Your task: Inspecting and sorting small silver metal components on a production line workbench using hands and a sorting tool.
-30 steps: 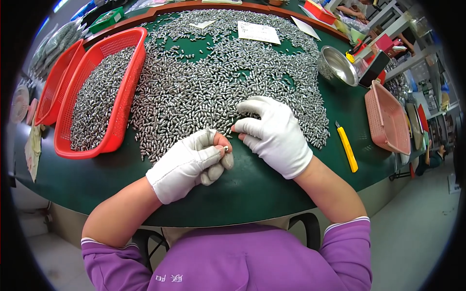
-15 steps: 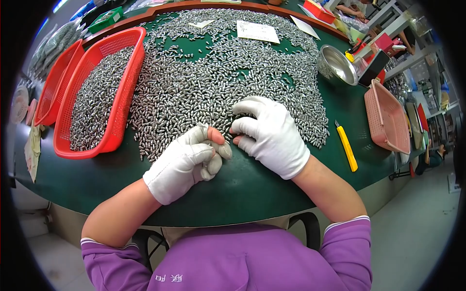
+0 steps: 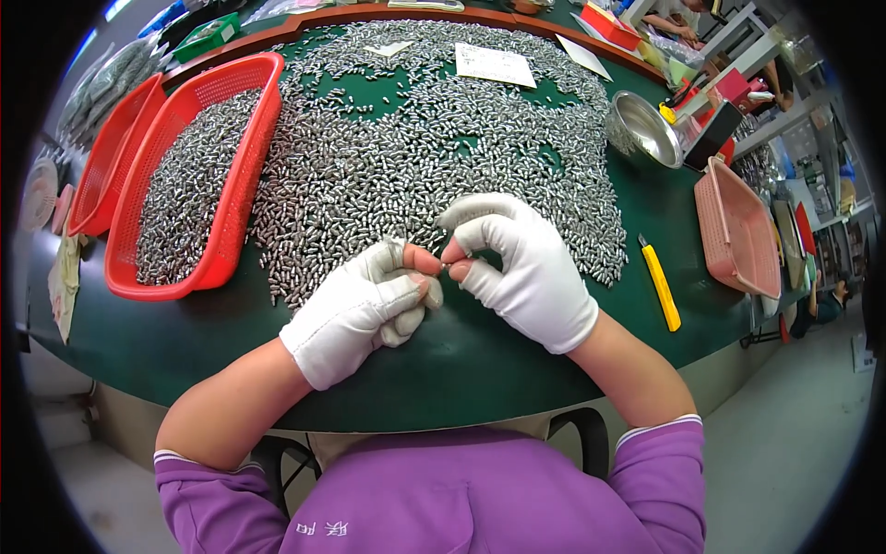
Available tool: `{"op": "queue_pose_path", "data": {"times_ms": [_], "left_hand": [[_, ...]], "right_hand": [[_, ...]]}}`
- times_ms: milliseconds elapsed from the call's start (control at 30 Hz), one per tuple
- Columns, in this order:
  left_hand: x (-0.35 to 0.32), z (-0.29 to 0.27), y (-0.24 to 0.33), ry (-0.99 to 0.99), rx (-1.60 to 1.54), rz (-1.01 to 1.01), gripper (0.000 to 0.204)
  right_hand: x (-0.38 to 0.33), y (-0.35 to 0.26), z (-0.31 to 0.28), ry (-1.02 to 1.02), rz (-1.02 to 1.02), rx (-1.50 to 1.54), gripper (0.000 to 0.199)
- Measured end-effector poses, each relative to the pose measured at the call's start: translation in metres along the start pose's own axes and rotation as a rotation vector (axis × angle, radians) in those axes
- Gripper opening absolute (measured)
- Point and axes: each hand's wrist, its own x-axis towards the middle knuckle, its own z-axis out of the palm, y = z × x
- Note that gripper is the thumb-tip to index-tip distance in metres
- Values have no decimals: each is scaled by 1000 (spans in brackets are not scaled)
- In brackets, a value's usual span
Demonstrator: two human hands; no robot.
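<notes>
A broad layer of small silvery metal pieces (image 3: pixel 397 175) covers the green table. At its near edge both my hands meet, in white gloves with some bare fingertips. My right hand (image 3: pixel 524 268) pinches a tiny silvery metal piece (image 3: pixel 447 266) between thumb and forefinger. Curled fingers close my left hand (image 3: pixel 355 309), its fingertips almost touching that piece; whatever lies inside its fingers is hidden. Left of the layer, a red plastic basket (image 3: pixel 263 129) holds many more of the same pieces.
On the right lie a yellow utility knife (image 3: pixel 659 284), a steel bowl (image 3: pixel 651 129) and a pink basket (image 3: pixel 738 231). Paper slips (image 3: pixel 494 64) rest on the pieces. Another red basket (image 3: pixel 97 175) stands at the far left. A person's hand (image 3: pixel 681 32) shows at the far right.
My right thumb and forefinger have come together in a pinch, and a tiny metal piece now shows at their tips. The left hand has shifted slightly right, closer to them.
</notes>
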Motion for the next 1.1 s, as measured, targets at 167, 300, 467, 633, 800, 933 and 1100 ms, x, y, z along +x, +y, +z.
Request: {"op": "queue_pose_path", "data": {"times_ms": [167, 300, 467, 633, 800, 933, 1100], "left_hand": [[0, 2, 0, -15, 56, -12, 19], [-1, 4, 1, 18, 99, -15, 16], [0, 2, -1, 29, 111, -20, 16], [1, -2, -3, -9, 86, -15, 17], [2, -3, -2, -11, 85, -14, 18], [2, -1, -1, -34, 102, 5, 18], [0, -1, -3, -31, 39, -7, 14]], "right_hand": [[0, -3, 6, -11, -9, 150, 13], [0, -6, 4, -28, 10, 210, 14], [0, 1, 5, -22, -63, 156, 18], [11, -1, 1, 87, -402, 17, 22], [12, 3, 0, 0, -409, 1, 26], [11, 0, -2, -15, -398, -1, 26], [9, 2, -4, 24, -403, -23, 31]]}}
